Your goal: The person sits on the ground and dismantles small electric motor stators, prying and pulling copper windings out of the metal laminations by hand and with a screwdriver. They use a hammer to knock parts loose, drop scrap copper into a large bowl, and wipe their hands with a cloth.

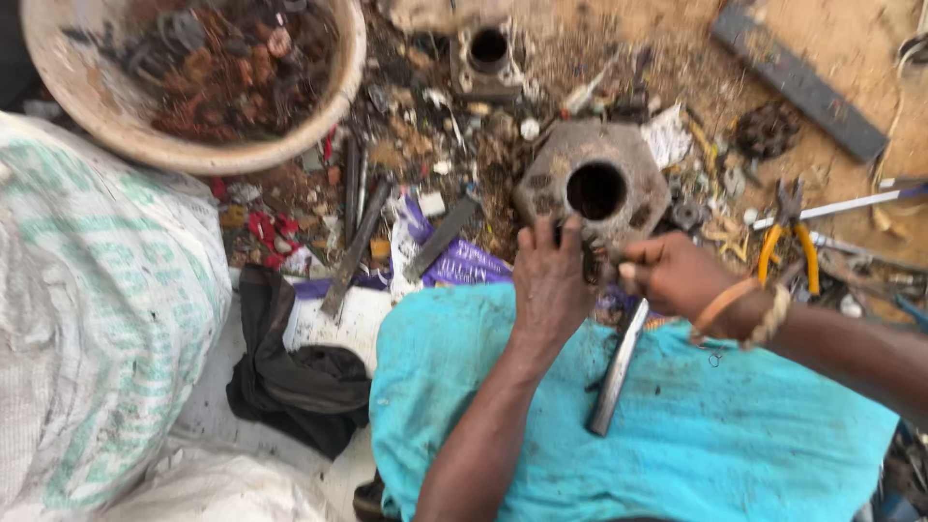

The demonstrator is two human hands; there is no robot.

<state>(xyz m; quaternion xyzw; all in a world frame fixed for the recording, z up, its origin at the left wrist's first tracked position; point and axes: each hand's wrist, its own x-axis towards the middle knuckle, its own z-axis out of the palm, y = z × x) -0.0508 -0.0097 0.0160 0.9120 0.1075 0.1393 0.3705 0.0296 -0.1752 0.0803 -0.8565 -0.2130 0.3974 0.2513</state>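
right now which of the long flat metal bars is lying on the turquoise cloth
The shiny grey bar below the right hand; the darker bars lie on the littered ground left of the hands.

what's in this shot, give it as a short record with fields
left hand: left hand grips a small dark part
right hand: right hand pinches the same part
lap: metal bar lies on turquoise cloth
ahead: hexagonal metal block with round hole
right side: orange-handled pliers
top left: basin of rusty scrap
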